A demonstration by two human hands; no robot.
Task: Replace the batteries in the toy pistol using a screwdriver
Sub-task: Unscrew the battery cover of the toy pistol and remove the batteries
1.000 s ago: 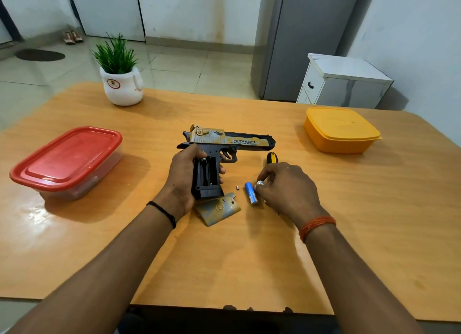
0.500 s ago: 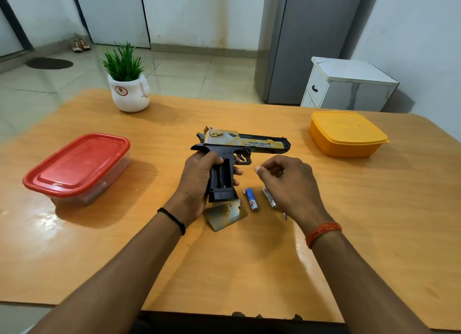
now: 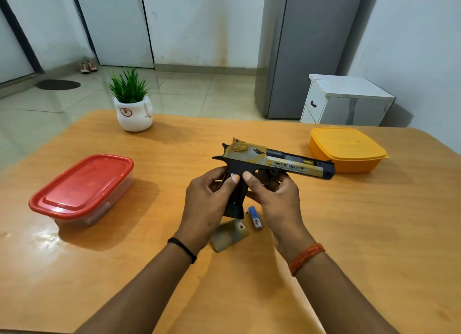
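Toy pistol [image 3: 269,163]: held just above the middle of the table [image 3: 374,234], barrel toward the right edge, grip pointing down so the open battery bay faces the person.
Left hand [image 3: 207,204]: fingers curled round the grip's rear, steadying it.
Right hand [image 3: 274,199]: fingers clamped on the grip's front, thumb pressing at the bay, likely seating a battery; the cell itself is hidden.
Blue battery [image 3: 255,217]: lies on the table just below the grip, within reach for loading next.
Grip cover [image 3: 230,235]: set aside nearer the front edge, waiting for refitting.
Screwdriver: not visible.
Writing: "DESERT EAGLE" on the slide; the smaller line beneath is unreadable.
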